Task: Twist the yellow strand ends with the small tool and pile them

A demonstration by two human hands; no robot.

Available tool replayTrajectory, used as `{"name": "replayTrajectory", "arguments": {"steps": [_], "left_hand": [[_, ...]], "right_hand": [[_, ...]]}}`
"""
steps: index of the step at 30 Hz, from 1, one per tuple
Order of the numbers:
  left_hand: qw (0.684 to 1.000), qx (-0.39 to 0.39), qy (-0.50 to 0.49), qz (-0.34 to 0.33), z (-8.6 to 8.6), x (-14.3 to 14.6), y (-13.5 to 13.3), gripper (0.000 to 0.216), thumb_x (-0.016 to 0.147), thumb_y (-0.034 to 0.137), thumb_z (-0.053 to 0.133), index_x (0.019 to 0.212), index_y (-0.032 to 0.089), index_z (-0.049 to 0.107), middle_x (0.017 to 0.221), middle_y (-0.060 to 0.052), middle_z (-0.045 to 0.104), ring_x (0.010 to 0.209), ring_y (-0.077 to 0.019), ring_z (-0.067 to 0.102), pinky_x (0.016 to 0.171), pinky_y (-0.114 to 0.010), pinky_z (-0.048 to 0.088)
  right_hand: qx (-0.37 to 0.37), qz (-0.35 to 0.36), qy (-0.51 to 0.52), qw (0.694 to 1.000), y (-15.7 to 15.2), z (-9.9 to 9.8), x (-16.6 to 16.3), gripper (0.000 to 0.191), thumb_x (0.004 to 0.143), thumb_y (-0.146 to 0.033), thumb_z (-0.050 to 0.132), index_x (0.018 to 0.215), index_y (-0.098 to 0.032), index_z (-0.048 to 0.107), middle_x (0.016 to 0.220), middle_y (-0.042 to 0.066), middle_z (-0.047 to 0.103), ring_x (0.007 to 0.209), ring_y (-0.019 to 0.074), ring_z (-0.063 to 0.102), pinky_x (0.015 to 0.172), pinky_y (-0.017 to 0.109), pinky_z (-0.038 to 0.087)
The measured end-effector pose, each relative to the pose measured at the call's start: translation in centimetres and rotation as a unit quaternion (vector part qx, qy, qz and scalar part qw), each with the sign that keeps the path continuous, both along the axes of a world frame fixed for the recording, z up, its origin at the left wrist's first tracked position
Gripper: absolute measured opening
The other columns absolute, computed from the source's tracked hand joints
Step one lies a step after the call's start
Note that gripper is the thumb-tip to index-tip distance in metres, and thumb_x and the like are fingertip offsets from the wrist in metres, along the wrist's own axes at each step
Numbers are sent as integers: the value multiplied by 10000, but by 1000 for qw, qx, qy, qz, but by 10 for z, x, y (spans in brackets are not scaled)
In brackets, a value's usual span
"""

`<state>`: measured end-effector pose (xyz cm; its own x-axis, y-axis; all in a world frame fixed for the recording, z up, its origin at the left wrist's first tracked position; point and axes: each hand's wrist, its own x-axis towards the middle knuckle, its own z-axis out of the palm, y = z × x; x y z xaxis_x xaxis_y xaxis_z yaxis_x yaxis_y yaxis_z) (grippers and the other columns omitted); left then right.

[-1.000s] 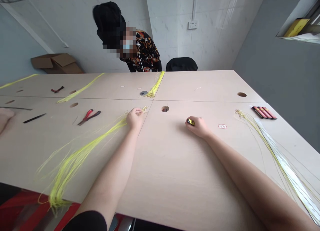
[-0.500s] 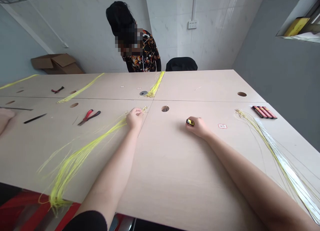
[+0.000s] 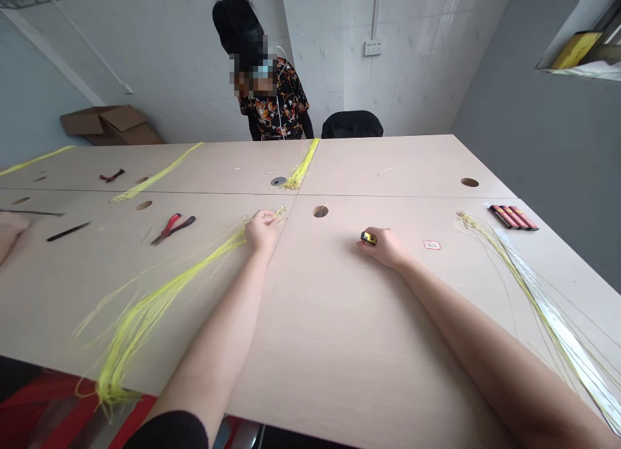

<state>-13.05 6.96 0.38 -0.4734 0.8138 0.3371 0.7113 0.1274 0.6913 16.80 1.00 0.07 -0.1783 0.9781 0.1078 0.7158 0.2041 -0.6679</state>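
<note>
My left hand (image 3: 262, 230) is closed in a pinch at the upper end of a bundle of yellow line (image 3: 194, 265). Small gold hook-like pieces (image 3: 280, 213) lie just past its fingertips. What the pinch holds is too small to make out. My right hand (image 3: 387, 245) is wrapped round a small black-and-yellow object (image 3: 369, 238), most of it hidden in the fingers. It rests near the middle of the table, well apart from the left hand.
Red-handled pliers (image 3: 172, 229) and a black pointed tool (image 3: 68, 231) lie left, near another person's hand (image 3: 12, 232). Red cylinders (image 3: 513, 217), a white strip (image 3: 557, 319) and more line are at right. A person (image 3: 274, 106) stands across the table (image 3: 330, 345).
My right fingers have shifted slightly on the black-and-yellow object, with a fingertip now poking out to the left. My left hand looks unmoved. The person opposite has raised their head a little.
</note>
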Motion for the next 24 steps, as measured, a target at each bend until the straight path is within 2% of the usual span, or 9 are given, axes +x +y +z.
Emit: {"name": "replayTrajectory", "arguments": {"steps": [5, 11, 24], "left_hand": [[1000, 9, 5, -2, -2, -2, 2, 96, 723, 143, 639, 811, 181, 648, 826, -61, 745, 778, -196, 696, 735, -286, 513], [1000, 12, 5, -4, -1, -2, 2, 87, 733, 132, 625, 809, 174, 633, 846, -66, 743, 802, -190, 701, 767, -286, 521], [1000, 28, -11, -10, -2, -3, 4, 55, 737, 119, 611, 757, 169, 599, 815, -72, 731, 816, -181, 699, 782, -277, 530]], "right_hand": [[2, 12, 15, 1000, 0, 1, 0, 158, 728, -338, 518, 701, -186, 550, 645, 8, 569, 592, 125, 448, 555, 239, 313], [5, 9, 2, 1000, -2, 2, -1, 139, 720, -312, 495, 659, -188, 509, 597, -8, 514, 549, 111, 409, 543, 239, 302], [4, 3, -7, 1000, 1, 0, 0, 184, 720, -369, 538, 684, -190, 525, 616, 3, 548, 567, 123, 434, 533, 236, 299]]}}
